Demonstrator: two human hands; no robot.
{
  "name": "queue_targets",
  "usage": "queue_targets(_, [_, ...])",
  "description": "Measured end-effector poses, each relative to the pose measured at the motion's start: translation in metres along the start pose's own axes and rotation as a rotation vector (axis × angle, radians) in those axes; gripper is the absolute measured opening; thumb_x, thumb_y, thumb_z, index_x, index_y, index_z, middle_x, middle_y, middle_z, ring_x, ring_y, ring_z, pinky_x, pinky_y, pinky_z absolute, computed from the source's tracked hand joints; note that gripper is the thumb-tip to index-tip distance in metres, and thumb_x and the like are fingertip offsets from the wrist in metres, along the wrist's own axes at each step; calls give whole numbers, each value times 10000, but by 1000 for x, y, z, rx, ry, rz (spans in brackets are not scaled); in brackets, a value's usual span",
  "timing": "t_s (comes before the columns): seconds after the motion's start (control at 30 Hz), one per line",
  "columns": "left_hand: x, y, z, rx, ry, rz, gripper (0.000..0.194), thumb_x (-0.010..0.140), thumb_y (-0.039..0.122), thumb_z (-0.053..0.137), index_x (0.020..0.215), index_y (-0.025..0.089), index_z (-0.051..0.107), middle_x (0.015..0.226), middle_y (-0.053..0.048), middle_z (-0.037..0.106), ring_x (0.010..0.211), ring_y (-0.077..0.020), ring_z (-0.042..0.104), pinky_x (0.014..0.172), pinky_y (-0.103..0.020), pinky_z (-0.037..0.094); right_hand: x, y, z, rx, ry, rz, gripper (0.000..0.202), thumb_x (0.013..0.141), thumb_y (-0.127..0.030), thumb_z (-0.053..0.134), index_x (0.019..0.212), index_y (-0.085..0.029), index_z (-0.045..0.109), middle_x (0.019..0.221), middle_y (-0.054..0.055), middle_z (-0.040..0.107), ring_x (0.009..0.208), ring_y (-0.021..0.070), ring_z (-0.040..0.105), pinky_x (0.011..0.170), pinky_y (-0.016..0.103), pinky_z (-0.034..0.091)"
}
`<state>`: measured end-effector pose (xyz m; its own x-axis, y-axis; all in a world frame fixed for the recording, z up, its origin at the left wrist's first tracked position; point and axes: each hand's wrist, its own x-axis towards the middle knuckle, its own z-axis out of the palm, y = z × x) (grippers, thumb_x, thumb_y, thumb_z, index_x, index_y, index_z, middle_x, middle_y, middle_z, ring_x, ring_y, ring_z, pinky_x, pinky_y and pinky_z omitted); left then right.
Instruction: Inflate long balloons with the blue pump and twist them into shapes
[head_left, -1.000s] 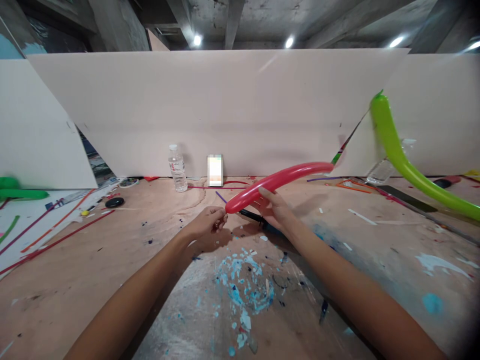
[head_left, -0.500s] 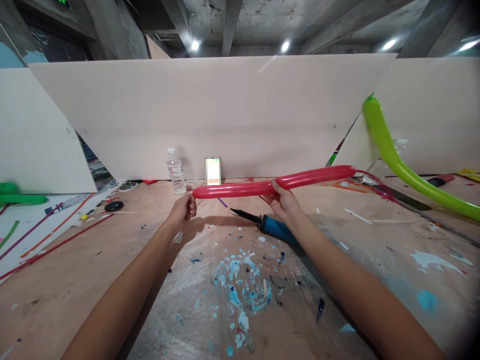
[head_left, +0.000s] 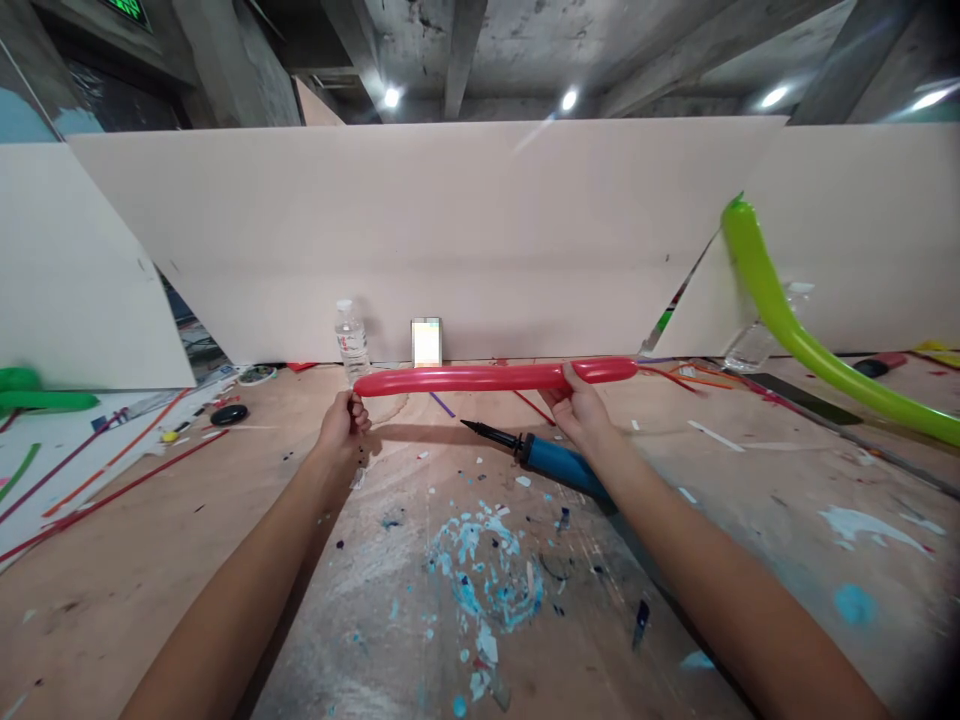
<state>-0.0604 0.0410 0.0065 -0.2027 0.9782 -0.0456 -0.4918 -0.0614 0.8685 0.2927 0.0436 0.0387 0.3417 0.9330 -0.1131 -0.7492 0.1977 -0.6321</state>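
Note:
A long red modelling balloon (head_left: 465, 379) stretches almost level between my hands, above the table. My left hand (head_left: 345, 418) is closed on its left end. Toward the other end, my right hand (head_left: 579, 408) grips the balloon between thumb and fingers, and a short inflated length with a thin limp tail sticks out past it. Under the balloon lies a blue hand pump (head_left: 559, 462) with a black nozzle pointing left; my right forearm hides its far end.
A water bottle (head_left: 352, 342) and a lit phone (head_left: 427, 342) stand by the white board (head_left: 480, 230) at the back. A long green balloon (head_left: 787, 335) leans at the right. Uninflated balloons lie on the left (head_left: 127, 492). Paint flakes dot the wooden table (head_left: 390, 620).
Both ends of the red balloon have shifted left. Its right end has dropped, so it is now nearly level. My left hand has moved left, and my right hand slightly right along the balloon.

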Motion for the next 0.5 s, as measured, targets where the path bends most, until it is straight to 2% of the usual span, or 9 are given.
queue_targets(0.1, [3, -4, -3, -5, -15, -29, 169, 695, 218, 514, 619, 190, 365, 455, 97, 289, 352, -45, 257, 354, -186, 210, -1, -1, -1, -11, -34, 19, 53, 850, -201, 626, 820, -179, 589, 749, -1, 708, 708, 124, 683, 695, 277, 606])
queue_targets(0.2, [6, -7, -6, 0, -17, -43, 174, 694, 229, 526, 620, 190, 373, 450, 98, 284, 354, -48, 269, 355, -184, 214, 1, -9, -4, -29, -50, 14, 180, 886, -368, 575, 830, -197, 584, 754, 9, 700, 704, 161, 689, 682, 353, 610])
queue_targets(0.27, [7, -8, -8, 4, -15, -38, 171, 697, 236, 525, 624, 190, 378, 449, 99, 280, 354, -48, 272, 357, -181, 218, 6, -14, -7, -45, -23, -25, 227, 903, -409, 535, 818, -202, 573, 740, 4, 690, 679, 158, 684, 656, 347, 607])
queue_targets(0.43, [5, -10, -6, 51, -20, -28, 160, 704, 241, 501, 631, 194, 366, 443, 102, 271, 350, -51, 268, 363, -183, 219, 18, -17, -14, -72, 80, -93, 124, 917, -232, 522, 800, -195, 542, 690, -30, 662, 616, 96, 653, 651, 253, 587])
queue_targets(0.5, [4, -11, -3, 91, -32, -24, 154, 713, 251, 484, 635, 197, 364, 439, 103, 270, 347, -53, 270, 366, -185, 225, 19, -17, -16, -75, 68, -91, 116, 913, -235, 532, 804, -198, 544, 702, -26, 662, 628, 97, 654, 670, 261, 588])
